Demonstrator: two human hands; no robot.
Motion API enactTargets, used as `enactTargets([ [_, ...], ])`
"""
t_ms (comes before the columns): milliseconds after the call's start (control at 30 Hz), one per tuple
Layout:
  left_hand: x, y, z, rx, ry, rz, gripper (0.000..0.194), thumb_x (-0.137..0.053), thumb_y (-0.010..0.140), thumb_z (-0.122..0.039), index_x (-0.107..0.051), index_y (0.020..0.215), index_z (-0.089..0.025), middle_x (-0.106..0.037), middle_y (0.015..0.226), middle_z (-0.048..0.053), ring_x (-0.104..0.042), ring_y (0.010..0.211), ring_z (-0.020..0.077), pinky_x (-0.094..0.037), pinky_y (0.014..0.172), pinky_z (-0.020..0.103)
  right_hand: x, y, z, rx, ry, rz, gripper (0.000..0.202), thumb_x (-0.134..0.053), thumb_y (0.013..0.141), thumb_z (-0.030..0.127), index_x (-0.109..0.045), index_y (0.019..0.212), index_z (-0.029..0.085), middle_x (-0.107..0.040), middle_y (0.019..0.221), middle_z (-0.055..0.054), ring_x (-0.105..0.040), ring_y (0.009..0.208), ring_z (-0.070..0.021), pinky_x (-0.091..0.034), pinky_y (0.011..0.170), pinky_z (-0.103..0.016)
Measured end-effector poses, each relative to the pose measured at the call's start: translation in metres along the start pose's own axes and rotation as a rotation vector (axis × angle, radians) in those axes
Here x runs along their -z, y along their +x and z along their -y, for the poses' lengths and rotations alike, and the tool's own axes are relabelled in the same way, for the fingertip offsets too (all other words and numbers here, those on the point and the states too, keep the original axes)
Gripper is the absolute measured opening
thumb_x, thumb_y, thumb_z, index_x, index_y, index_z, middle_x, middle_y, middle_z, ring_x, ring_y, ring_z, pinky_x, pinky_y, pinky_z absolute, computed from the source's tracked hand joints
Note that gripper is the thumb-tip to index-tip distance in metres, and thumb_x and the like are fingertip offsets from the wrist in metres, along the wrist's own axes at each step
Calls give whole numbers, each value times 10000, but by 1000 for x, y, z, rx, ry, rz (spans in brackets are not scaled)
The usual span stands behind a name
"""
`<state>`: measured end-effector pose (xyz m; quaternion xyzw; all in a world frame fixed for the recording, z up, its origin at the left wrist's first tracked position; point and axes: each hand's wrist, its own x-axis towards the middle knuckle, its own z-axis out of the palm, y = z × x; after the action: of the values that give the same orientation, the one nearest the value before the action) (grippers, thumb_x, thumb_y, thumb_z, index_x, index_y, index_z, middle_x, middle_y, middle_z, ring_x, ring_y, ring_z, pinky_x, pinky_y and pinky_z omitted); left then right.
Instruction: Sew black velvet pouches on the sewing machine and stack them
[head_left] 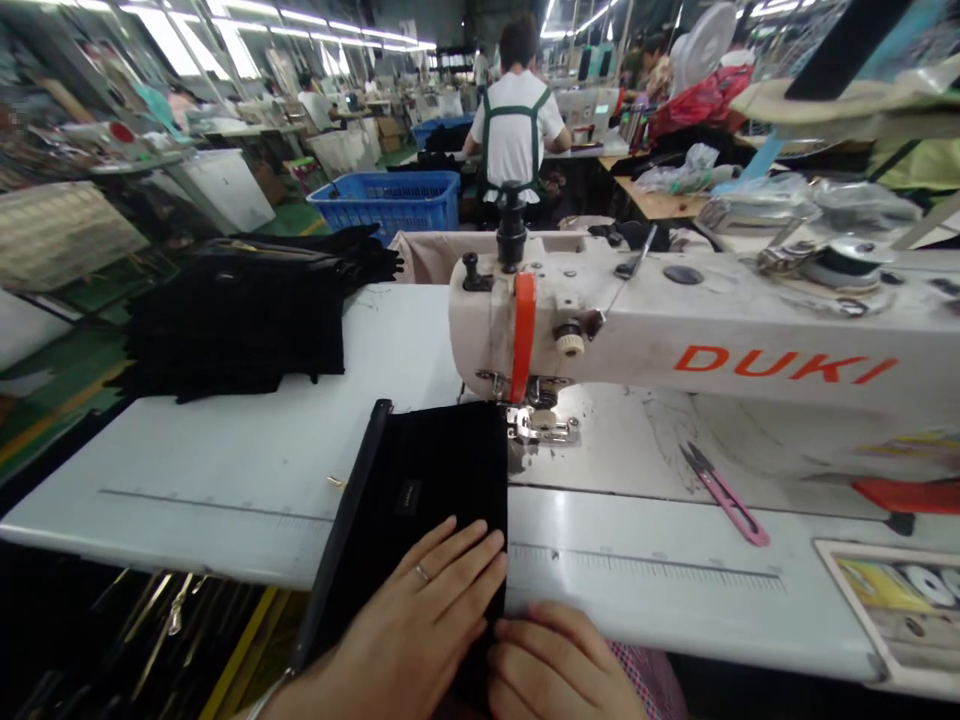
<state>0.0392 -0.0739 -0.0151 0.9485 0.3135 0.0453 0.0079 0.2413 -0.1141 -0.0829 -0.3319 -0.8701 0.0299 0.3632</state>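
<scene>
A black fabric panel (pixel 446 465) with a small sewn label (pixel 407 497) and a dark strip along its left side lies on the sewing machine's table. Its far right corner reaches the presser foot (pixel 541 428). My left hand (pixel 442 590), a ring on one finger, rests flat on the panel with the fingers stretched out. At the panel's near right edge, my right hand (pixel 559 665) has its fingers curled and pinches the fabric. The sewing machine (pixel 637 320) stands just beyond, with an orange strip on its head.
Pink thread snips (pixel 726 495) lie on the right of the table. A stack of black pieces (pixel 232 320) sits at its left end. Zippered pieces (pixel 161 625) hang below the near edge. Beyond are a blue basket (pixel 397 200) and a seated person (pixel 517 120).
</scene>
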Motion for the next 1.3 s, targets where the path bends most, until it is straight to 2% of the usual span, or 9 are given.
enactTargets([
  [67, 4, 3, 5, -14, -3, 2, 545, -446, 879, -56, -432, 1423, -84, -426, 1511, 128, -357, 1411, 287, -435, 1101, 504, 1, 8, -5, 0, 1, -58, 274, -483, 983, 122, -700, 872, 248, -748, 831, 52, -699, 867, -104, -512, 992, -277],
  [167, 15, 7, 11, -35, -101, -58, 412, -491, 924, -131, -526, 1333, -96, -564, 1392, 121, -475, 1326, 252, -437, 1107, 450, 9, 26, -13, 17, 1, -134, 271, -501, 980, 112, -693, 831, 232, -739, 819, 56, -689, 867, -89, -466, 1042, -280],
  [300, 20, 8, 15, -39, -335, -185, 182, -515, 979, -224, -650, 1073, -146, -707, 1116, 56, -619, 1066, 176, -458, 1073, 344, 18, 47, -24, 33, -10, -130, 302, -470, 1001, 128, -693, 822, 222, -726, 789, 49, -675, 848, -87, -420, 1071, -282],
  [367, 18, 9, 16, -48, -403, -178, 188, -468, 1003, -182, -654, 1007, -152, -715, 1041, 40, -627, 968, 163, -494, 992, 320, 20, 53, -29, 39, -18, -124, 317, -449, 1009, 125, -696, 828, 209, -723, 781, 42, -668, 851, -96, -400, 1080, -285],
  [467, 15, 13, 22, -47, -467, -171, 226, -423, 1027, -182, -646, 1018, -148, -714, 995, 42, -620, 911, 160, -512, 891, 295, 23, 60, -36, 70, -25, -113, 322, -437, 1013, 124, -697, 834, 189, -727, 802, 28, -659, 857, -116, -416, 1050, -297],
  [633, 14, 21, 37, -70, -526, -150, 213, -434, 1004, -137, -640, 1060, -131, -711, 1030, 56, -615, 966, 172, -507, 906, 305, 27, 70, -45, 78, -24, -77, 292, -463, 1002, 137, -691, 820, 162, -724, 817, 5, -640, 829, -143, -491, 902, -294],
  [767, 11, 27, 50, -107, -482, -130, 219, -439, 991, -112, -624, 1107, -128, -708, 1082, 53, -618, 1015, 176, -505, 941, 306, 29, 74, -53, 49, 0, -23, 289, -439, 1008, 149, -701, 886, 151, -719, 829, -27, -634, 820, -157, -524, 818, -290],
  [967, 1, 38, 68, -146, -399, -153, 235, -429, 994, -117, -620, 1129, -142, -699, 1157, 33, -613, 1080, 158, -494, 1016, 321, 36, 77, -65, 16, 38, 113, 276, -422, 1021, 200, -686, 1055, 125, -716, 995, -69, -631, 934, -191, -537, 836, -329],
  [1300, -9, 60, 102, -178, -317, -173, 263, -425, 993, -109, -632, 1150, -153, -694, 1203, 21, -611, 1139, 135, -455, 1073, 314, 34, 97, -80, -99, 40, 195, 188, -526, 955, 154, -656, 1091, 152, -691, 1047, -69, -619, 922, -219, -536, 823, -389],
])
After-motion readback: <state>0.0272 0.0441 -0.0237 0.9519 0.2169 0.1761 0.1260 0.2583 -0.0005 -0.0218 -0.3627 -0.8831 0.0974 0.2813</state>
